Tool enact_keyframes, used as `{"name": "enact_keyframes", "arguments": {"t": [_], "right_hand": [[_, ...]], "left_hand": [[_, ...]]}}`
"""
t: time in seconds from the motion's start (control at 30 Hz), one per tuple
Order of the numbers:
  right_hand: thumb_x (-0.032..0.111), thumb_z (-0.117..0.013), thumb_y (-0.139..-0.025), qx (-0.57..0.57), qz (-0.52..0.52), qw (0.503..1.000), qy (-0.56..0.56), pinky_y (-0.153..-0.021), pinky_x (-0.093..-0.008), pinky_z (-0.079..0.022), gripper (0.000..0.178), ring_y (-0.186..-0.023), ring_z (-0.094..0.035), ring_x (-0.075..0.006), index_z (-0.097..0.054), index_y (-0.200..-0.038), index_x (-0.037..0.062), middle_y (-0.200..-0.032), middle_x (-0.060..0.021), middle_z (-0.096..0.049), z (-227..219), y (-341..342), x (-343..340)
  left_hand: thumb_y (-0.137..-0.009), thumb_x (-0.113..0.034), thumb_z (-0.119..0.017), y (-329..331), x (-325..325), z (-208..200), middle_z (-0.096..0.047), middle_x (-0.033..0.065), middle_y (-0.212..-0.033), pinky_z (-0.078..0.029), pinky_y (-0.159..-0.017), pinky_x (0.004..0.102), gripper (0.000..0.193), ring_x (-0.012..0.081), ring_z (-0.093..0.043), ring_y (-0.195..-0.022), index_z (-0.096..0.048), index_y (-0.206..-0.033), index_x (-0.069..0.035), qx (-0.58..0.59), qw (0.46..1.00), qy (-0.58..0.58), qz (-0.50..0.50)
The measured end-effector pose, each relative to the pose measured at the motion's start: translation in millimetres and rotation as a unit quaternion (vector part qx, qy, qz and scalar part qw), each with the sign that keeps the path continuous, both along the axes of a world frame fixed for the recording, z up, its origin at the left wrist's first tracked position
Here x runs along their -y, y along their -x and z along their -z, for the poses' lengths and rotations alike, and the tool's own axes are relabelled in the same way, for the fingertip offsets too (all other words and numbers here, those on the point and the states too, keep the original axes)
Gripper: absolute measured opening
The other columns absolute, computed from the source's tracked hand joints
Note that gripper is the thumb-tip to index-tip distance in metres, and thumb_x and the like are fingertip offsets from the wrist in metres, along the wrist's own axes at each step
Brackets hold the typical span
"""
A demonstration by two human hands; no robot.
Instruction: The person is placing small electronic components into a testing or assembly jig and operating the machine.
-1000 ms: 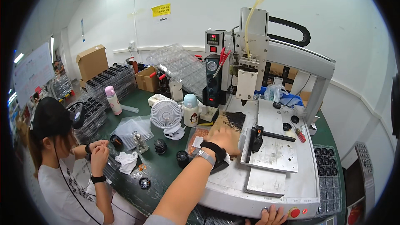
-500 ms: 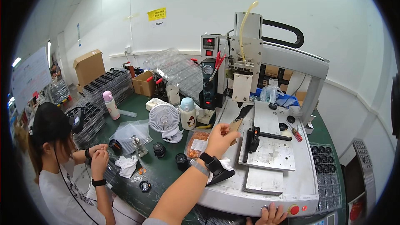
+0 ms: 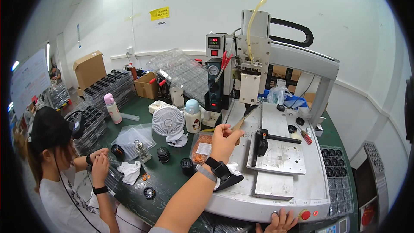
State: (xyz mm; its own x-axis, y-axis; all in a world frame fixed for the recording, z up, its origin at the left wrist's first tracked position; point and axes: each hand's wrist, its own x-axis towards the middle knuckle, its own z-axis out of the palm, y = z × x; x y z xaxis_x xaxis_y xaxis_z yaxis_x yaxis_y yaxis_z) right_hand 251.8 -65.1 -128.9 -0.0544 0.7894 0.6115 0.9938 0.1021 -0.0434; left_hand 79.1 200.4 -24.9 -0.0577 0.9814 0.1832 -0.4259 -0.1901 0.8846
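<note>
My left hand (image 3: pixel 227 137) is closed around the tan handle of a flat brush (image 3: pixel 239 123). Its dark bristle end points up and away, under the head (image 3: pixel 250 87) of the benchtop machine. Just right of that hand, a small black part (image 3: pixel 261 142) stands in a fixture on the machine's metal plate (image 3: pixel 284 162). My right hand (image 3: pixel 280 222) rests at the front edge of the machine, fingers bent over a button left of the red knob (image 3: pixel 305 215). Its palm is cut off by the lower edge, and whether the fingers grip anything is hidden.
A small white fan (image 3: pixel 168 123), a bottle (image 3: pixel 192 116) and a bag of orange pieces (image 3: pixel 202 149) stand on the green table to the left. A co-worker (image 3: pixel 64 177) sits there, hands together. Trays of black parts (image 3: pixel 334 168) lie right of the machine. A red-handled screwdriver (image 3: pixel 306 136) lies on the machine.
The brush in my left hand now appears turned more edge-on and slightly lower. My right hand stays at the machine's front edge. The whole view has shifted slightly.
</note>
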Motion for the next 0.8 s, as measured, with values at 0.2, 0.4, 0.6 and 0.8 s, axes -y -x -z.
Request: {"name": "enact_keyframes", "arguments": {"t": [0.2, 0.4, 0.6, 0.8], "right_hand": [[0.030, -0.070, -0.065, 0.002, 0.004, 1.000, -0.002, -0.099, -0.0595, -0.009, 0.066, -0.122, -0.023, -0.0402, -0.038, -0.117, 0.0047, -0.128, -0.0184, -0.033, 0, 0, 0], [0.030, -0.070, -0.065, 0.005, 0.007, 1.000, -0.018, -0.099, -0.0591, -0.009, 0.066, -0.122, -0.022, -0.0398, -0.038, -0.117, 0.0049, -0.128, -0.0186, -0.033, 3, 0, -2], [0.029, -0.070, -0.065, -0.005, 0.000, 1.000, -0.022, -0.099, -0.0591, -0.010, 0.065, -0.122, -0.023, -0.0406, -0.038, -0.117, 0.0050, -0.127, -0.0185, -0.034, 3, 1, -3], [0.029, -0.070, -0.065, -0.008, 0.012, 1.000, -0.020, -0.100, -0.0588, -0.009, 0.066, -0.122, -0.023, -0.0417, -0.039, -0.118, 0.0053, -0.127, -0.0180, -0.035, 6, 1, 2]], "left_hand": [[-0.066, -0.013, -0.075, 0, 0, -1, -0.044, 0.0057, -0.088, -0.046, -0.055, 0.0225, 0.055, 0.0107, -0.050, -0.070, -0.040, -0.106, 0.003, 0.004, 1.000, -0.002, -0.030], [-0.066, -0.012, -0.075, 0, -1, -2, -0.042, 0.0060, -0.090, -0.046, -0.053, 0.0223, 0.053, 0.0105, -0.050, -0.067, -0.041, -0.105, 0.002, 0.004, 0.998, -0.007, -0.056], [-0.066, -0.012, -0.075, 1, 1, -6, -0.042, 0.0059, -0.089, -0.046, -0.052, 0.0225, 0.052, 0.0107, -0.052, -0.067, -0.040, -0.103, 0.002, -0.007, 0.996, -0.011, -0.090], [-0.061, -0.029, -0.077, -3, -3, 9, -0.048, 0.0107, -0.095, -0.044, -0.074, 0.0340, 0.055, 0.0209, -0.050, -0.087, -0.051, -0.099, 0.000, -0.223, 0.949, -0.089, -0.204]]}}
